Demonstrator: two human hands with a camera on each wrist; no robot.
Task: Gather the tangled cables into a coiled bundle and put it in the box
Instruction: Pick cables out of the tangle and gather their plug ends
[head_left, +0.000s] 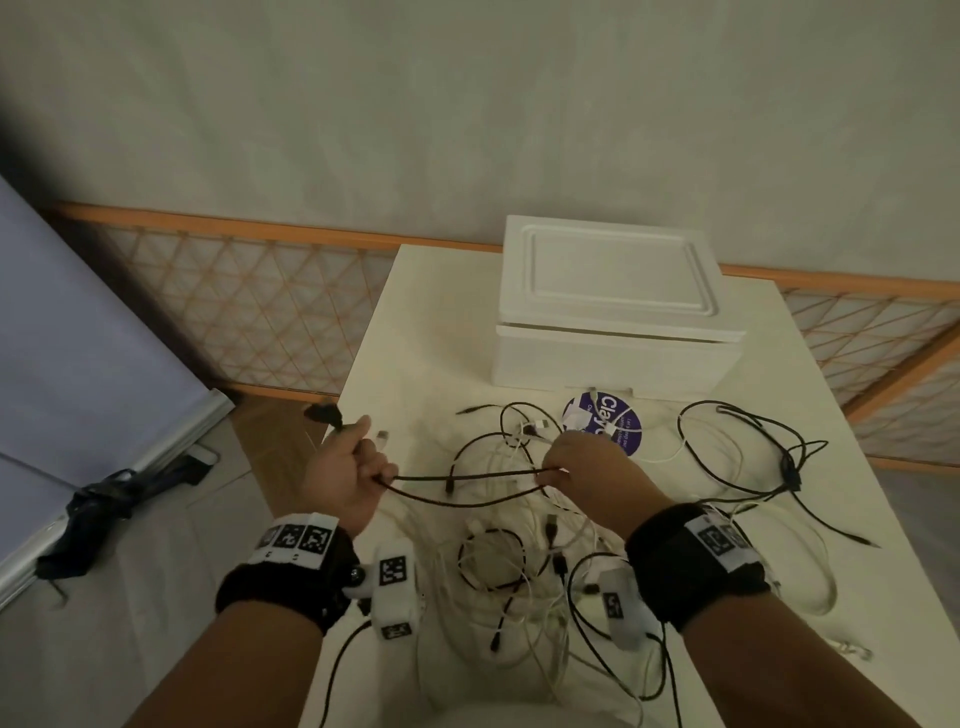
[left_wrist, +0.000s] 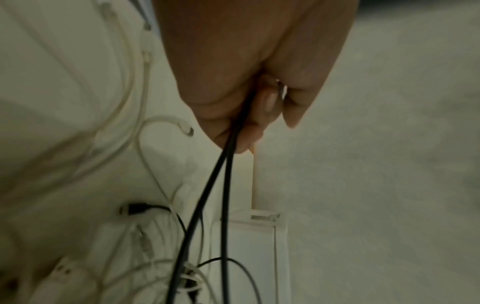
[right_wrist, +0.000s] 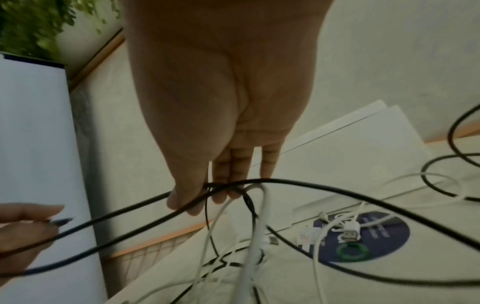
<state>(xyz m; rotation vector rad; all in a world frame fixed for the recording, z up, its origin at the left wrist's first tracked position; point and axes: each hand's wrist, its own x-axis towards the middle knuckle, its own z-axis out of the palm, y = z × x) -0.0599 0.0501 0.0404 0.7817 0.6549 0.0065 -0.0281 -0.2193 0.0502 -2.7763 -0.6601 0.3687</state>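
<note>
Above table (head_left: 810, 467), both hands hold black cable (head_left: 467, 488) sideways (doubled).

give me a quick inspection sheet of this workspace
surface: white table, mostly strewn with cables.
job's things: tangled black and white cables, uncoiled; white foam box at the far edge, lid on.
clutter: round purple sticker in front of the box.
grippers: left hand grips a doubled black cable; right hand pinches the same cable's other end.
cables: black strand hangs slack between the hands, above the heap.
surroundings: orange lattice rail, pale wall, dark folded umbrella on the floor.
</note>
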